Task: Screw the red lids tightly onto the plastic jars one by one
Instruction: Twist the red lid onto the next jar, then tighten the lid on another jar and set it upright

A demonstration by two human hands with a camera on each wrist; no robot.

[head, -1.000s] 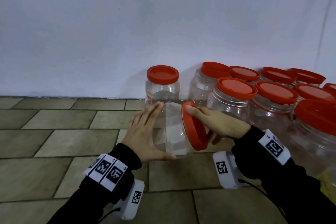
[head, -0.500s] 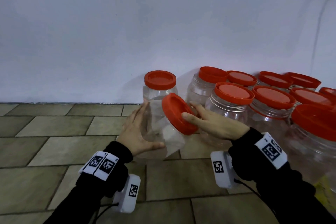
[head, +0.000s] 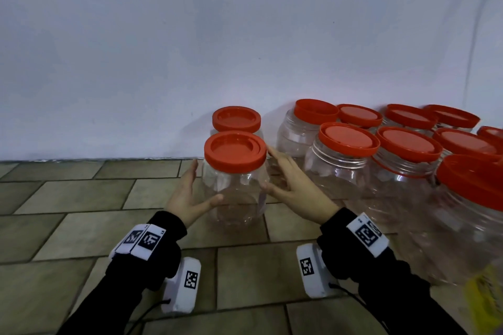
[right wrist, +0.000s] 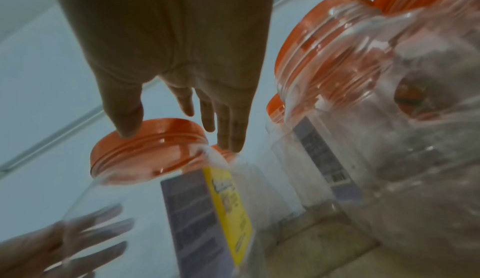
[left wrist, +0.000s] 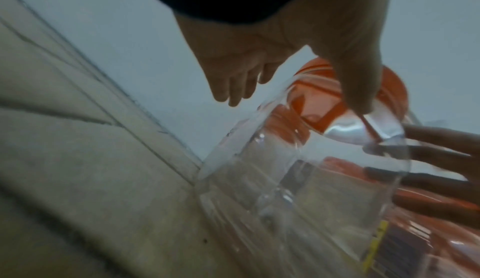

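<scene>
A clear plastic jar [head: 235, 196] with a red lid [head: 235, 151] on it stands upright on the tiled floor in front of the wall. My left hand [head: 187, 193] flanks its left side with straight fingers, and its thumb touches the jar's front. My right hand [head: 294, 187] flanks the right side, fingers stretched out, thumb at the jar wall. In the left wrist view the left hand [left wrist: 259, 60] has its fingers spread beside the jar [left wrist: 298, 190]. The right wrist view shows the right hand [right wrist: 182, 76] above the lid [right wrist: 148, 148] and a yellow label [right wrist: 226, 200].
Another lidded jar [head: 236, 118] stands right behind this one against the wall. Several more clear jars with red lids [head: 348, 141] crowd the floor to the right, close to my right arm. Brown floor tiles [head: 81, 193] stretch to the left.
The jar was tilted on its side between my hands, with the right hand on its lid. It now stands upright on the floor and both hands have loosened at its sides.
</scene>
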